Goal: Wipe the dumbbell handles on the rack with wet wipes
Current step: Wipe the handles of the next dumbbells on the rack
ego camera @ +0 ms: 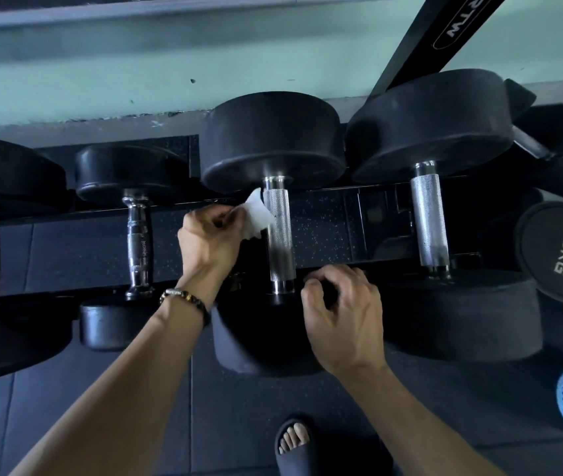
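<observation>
1. While my left hand (pixel 209 235) pinches the wet wipe (pixel 256 218) against the left side of the centre dumbbell handle (pixel 278 235), the wipe sits high on the grip, near the far head; likely placed to drag down its length.
2. My right hand (pixel 342 314) rests by the handle's near end, fingers loosely curled, holding nothing that I can see; probably steadying the dumbbell.
3. Handle: straight steel cylinder, knurled, with smooth polished collars. Heads are matte black rubber, round.
4. Wipe is thin, white, crumpled, and looks damp.
5. Neighbouring handle (pixel 429 218) on the rack (pixel 324 218) is equally knurled; the smaller one (pixel 139 242) is contoured chrome.
</observation>
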`<action>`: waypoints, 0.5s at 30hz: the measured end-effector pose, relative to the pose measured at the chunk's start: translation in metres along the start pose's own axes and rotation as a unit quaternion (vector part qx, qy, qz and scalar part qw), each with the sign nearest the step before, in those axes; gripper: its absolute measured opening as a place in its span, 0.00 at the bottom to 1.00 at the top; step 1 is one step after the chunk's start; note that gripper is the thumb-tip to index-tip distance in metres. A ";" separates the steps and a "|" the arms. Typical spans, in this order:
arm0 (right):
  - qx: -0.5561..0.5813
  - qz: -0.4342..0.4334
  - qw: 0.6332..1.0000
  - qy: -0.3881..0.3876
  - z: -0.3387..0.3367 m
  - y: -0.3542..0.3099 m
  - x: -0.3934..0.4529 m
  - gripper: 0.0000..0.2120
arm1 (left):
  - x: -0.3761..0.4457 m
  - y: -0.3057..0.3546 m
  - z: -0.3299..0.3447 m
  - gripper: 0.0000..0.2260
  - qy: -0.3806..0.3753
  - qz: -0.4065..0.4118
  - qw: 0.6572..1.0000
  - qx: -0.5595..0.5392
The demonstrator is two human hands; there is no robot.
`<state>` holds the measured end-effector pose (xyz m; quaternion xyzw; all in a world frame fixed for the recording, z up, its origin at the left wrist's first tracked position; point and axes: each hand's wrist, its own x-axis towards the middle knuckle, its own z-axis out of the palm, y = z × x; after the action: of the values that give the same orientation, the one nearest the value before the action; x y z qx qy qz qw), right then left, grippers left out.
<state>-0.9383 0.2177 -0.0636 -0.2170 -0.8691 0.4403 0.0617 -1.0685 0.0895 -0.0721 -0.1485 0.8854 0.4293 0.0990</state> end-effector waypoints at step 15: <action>-0.004 -0.013 1.000 0.011 0.002 0.003 0.001 0.15 | -0.006 -0.006 0.009 0.18 -0.251 -0.115 0.952 -0.129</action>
<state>-0.9389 0.2182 -0.0667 -0.2105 -0.8728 0.4338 0.0759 -1.0609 0.0940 -0.0797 -0.1482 0.7461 0.5488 0.3466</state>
